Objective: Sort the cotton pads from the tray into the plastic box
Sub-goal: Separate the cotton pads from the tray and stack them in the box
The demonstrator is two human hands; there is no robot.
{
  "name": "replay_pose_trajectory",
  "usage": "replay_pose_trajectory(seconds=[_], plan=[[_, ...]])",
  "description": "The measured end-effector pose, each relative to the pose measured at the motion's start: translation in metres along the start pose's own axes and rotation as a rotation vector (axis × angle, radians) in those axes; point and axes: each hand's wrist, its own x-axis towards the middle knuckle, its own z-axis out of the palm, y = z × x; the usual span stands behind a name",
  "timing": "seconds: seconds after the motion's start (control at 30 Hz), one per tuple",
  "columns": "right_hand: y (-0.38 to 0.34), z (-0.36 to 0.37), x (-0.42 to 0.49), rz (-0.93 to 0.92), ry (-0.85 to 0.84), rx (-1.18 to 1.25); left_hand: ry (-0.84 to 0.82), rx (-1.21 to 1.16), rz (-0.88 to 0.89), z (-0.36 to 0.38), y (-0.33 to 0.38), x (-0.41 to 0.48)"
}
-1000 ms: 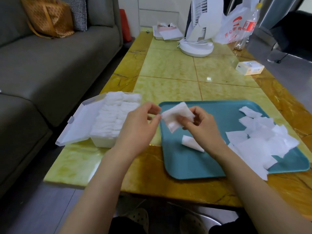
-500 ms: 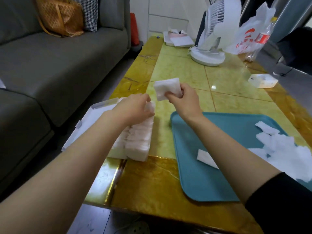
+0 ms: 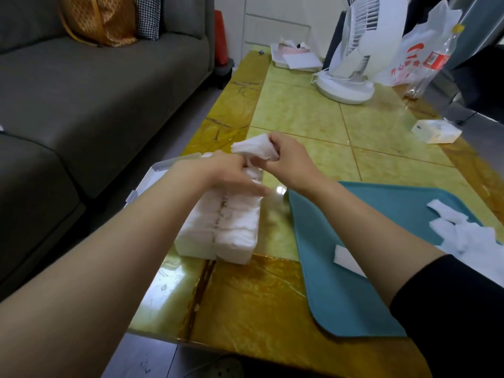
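A white plastic box (image 3: 191,248) with its lid open to the left stands on the table, packed with two rows of white cotton pads (image 3: 237,227). My right hand (image 3: 286,159) grips a small stack of cotton pads (image 3: 253,150) just above the far end of the box. My left hand (image 3: 234,175) rests on the pads in the box, fingers fairly straight, beside the held stack. The teal tray (image 3: 335,282) lies to the right with a single pad (image 3: 347,259) near my right forearm and a loose heap of pads (image 3: 463,236) at its right side.
A grey sofa (image 3: 95,105) runs along the left of the table. At the far end stand a white fan (image 3: 351,50), a plastic bag (image 3: 420,50), a bottle (image 3: 436,58), a white tray of papers (image 3: 297,60) and a small white box (image 3: 436,130).
My right hand has carried the stack of pads from above the tray over to the far end of the box and lowered it. My left hand has settled onto the box's pads.
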Motion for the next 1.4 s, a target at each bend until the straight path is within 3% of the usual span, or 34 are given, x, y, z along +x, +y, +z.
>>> replay_pose_trajectory(seconds=[0.33, 0.47, 0.57, 0.7, 0.77, 0.9, 1.2, 1.4], plan=[[-0.022, -0.005, 0.012, -0.217, -0.201, -0.579, 0.005, 0.12, 0.023, 0.001, 0.008, -0.013], [-0.037, -0.003, 0.017, -0.233, -0.289, -0.85, 0.084, 0.089, 0.046, 0.005, 0.011, -0.021], [-0.046, -0.003, 0.02, -0.183, -0.408, -0.925, 0.12, 0.086, 0.057, 0.007, 0.013, -0.026], [-0.05, -0.011, 0.022, -0.123, -0.577, -0.708, 0.123, 0.103, 0.045, 0.007, 0.014, -0.028], [-0.048, -0.018, 0.019, -0.084, -0.537, -0.568, 0.118, 0.118, 0.029, 0.006, 0.015, -0.027], [-0.038, -0.022, 0.01, -0.204, -0.363, -0.485, 0.133, 0.12, 0.035, 0.006, 0.017, -0.027], [-0.047, -0.002, 0.01, -0.156, -0.416, -0.782, 0.255, 0.121, 0.059, 0.016, 0.018, -0.02], [-0.024, -0.005, 0.0, -0.112, -0.24, -0.358, 0.241, 0.059, 0.049, 0.02, 0.019, -0.018]])
